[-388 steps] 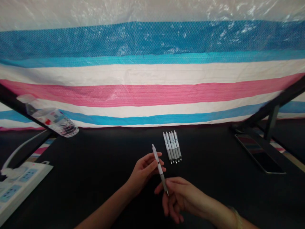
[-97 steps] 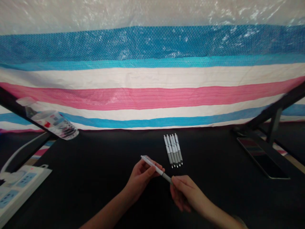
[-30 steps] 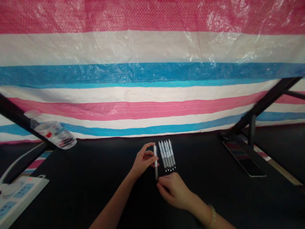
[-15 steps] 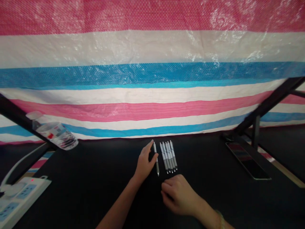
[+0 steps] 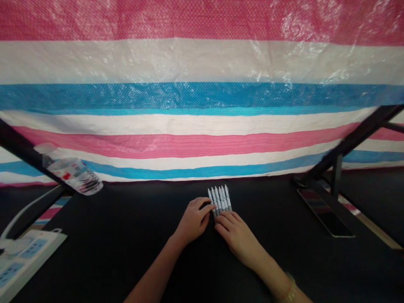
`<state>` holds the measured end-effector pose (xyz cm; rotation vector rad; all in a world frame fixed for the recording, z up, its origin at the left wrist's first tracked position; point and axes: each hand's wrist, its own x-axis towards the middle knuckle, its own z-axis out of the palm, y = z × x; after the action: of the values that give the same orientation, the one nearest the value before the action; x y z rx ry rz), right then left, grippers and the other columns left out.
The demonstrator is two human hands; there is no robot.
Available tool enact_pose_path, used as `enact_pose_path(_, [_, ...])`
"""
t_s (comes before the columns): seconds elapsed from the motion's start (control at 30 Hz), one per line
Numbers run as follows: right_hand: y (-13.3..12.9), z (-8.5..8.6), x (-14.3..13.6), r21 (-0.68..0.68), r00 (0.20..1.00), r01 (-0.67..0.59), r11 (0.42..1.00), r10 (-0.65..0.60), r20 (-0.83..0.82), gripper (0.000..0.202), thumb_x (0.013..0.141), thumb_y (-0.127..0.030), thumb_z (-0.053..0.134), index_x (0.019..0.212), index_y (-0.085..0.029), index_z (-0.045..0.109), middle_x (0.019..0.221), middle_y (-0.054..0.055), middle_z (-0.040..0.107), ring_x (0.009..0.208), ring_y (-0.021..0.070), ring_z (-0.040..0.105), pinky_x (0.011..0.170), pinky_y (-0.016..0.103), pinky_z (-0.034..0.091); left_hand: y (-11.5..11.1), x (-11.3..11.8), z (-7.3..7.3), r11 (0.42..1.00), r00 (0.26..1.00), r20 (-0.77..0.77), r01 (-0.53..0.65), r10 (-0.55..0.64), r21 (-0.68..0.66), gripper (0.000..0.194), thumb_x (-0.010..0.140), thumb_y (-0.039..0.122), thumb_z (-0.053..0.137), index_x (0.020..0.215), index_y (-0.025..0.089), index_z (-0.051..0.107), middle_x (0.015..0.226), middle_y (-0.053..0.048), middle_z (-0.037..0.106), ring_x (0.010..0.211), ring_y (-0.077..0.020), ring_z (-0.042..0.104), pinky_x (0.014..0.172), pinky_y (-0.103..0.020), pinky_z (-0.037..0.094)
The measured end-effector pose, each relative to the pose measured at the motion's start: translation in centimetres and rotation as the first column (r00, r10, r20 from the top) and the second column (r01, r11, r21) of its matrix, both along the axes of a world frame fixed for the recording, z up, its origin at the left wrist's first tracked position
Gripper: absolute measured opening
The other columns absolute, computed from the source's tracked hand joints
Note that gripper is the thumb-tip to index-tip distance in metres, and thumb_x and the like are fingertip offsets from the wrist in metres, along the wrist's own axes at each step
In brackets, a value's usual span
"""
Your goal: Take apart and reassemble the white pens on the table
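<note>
Several slim white pens (image 5: 219, 197) with grey lower barrels lie side by side in a close row on the black table, clicker ends pointing away from me. At the row's left side, my left hand (image 5: 194, 221) has its index finger and thumb closed on the leftmost pen (image 5: 210, 197). My right hand (image 5: 237, 233) rests over the near ends of the pens, its fingers stretched out and lying on them. Those fingers hide the pen tips and most of the grey barrels.
A clear plastic bottle (image 5: 75, 174) leans at the table's back left, beside a dark metal bar (image 5: 27, 153). A white power strip (image 5: 31, 261) with a plugged-in cable lies at front left. To the right is a dark phone (image 5: 325, 213). Striped sheeting (image 5: 202, 126) hangs behind.
The pen that lay apart on the left has moved right against the row, with my left hand following it. My right hand has moved forward, uncurled and settled on the pens' near ends.
</note>
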<state>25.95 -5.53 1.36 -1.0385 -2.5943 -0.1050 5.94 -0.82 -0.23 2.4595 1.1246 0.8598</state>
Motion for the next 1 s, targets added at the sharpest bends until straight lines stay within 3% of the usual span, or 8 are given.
enact_pose_path(0.2, [0.15,0.19,0.01,-0.045,0.999,0.039,0.998,-0.039,-0.009,0.021,0.093,-0.008,0.057,0.11,-0.017,0.063,0.11,0.009,0.068,0.111,0.026,0.058,0.102,0.044,0.043,0.2,-0.03,-0.19,1.0,1.0,-0.007,-0.021,0.021,-0.013,0.036,0.085,0.007,0.055,0.116,0.024,0.067,0.129,-0.011,0.063,0.122,-0.0287,0.057,0.104,-0.048,0.046])
enact_pose_path(0.53, [0.27,-0.39,-0.24,0.083,0.999,0.022,0.996,-0.026,0.044,0.01,0.096,-0.012,0.059,0.096,-0.021,0.064,0.105,0.005,0.07,0.106,0.0233,0.06,0.106,0.047,0.039,0.3,-0.04,-0.31,0.998,0.998,0.013,-0.053,0.053,-0.018,0.04,0.084,0.007,0.057,0.119,0.024,0.064,0.13,-0.01,0.062,0.123,-0.0289,0.056,0.106,-0.049,0.044])
enact_pose_path(0.77, [0.07,0.05,-0.19,0.134,0.996,-0.068,0.989,0.06,0.062,0.011,0.093,-0.012,0.064,0.084,-0.02,0.064,0.093,0.002,0.068,0.097,0.0217,0.059,0.107,0.046,0.04,0.24,-0.02,-0.38,0.998,0.998,0.023,-0.057,0.058,-0.026,0.039,0.085,0.009,0.057,0.12,0.024,0.064,0.131,-0.01,0.061,0.125,-0.0287,0.055,0.107,-0.048,0.044])
enact_pose_path(1.0, [-0.55,0.35,-0.92,0.088,0.993,-0.101,0.991,0.096,0.064,0.008,0.094,-0.014,0.063,0.09,-0.02,0.065,0.095,0.003,0.068,0.097,0.0211,0.059,0.102,0.042,0.044,0.19,-0.1,-0.43,0.998,0.998,0.027,-0.052,0.053,-0.027,0.039,0.085,0.01,0.057,0.12,0.024,0.063,0.131,-0.011,0.06,0.125,-0.0295,0.054,0.107,-0.05,0.043])
